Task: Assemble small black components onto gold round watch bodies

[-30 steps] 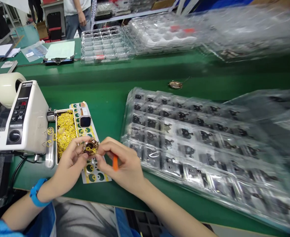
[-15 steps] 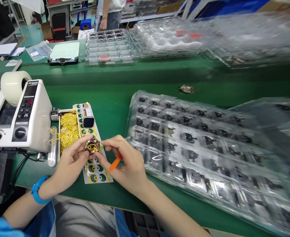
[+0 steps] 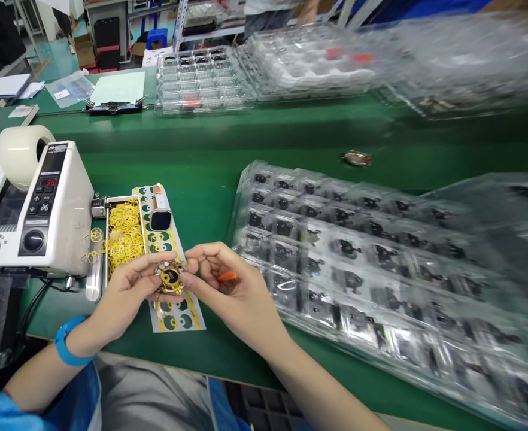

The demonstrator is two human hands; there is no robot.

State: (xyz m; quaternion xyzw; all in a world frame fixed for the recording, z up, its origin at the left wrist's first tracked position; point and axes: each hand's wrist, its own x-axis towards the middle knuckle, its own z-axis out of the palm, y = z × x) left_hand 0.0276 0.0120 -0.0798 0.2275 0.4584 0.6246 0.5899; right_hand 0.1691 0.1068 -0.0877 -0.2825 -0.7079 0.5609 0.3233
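Observation:
Between the fingertips of my left hand is a small round gold-rimmed watch part, with yellow and dark pieces on its face. My right hand touches the part's right edge with thumb and forefinger. An orange stick-like tool is tucked in that hand's curled fingers, mostly hidden. Under both hands lies a white sheet of yellow and dark stickers. A square smartwatch rests on the sheet's upper part. Left of it stands a narrow box of yellow ring-shaped pieces, partly behind my left hand.
A white tape dispenser stands at the left. Stacked clear trays with black parts fill the right, and a loose metallic watch-like part lies behind them. More clear trays and a clipboard sit on the back ledge.
The round part has turned so its face shows more fully. My right fingers have shifted on its edge, and less of the orange tool shows. A person in the background has moved right.

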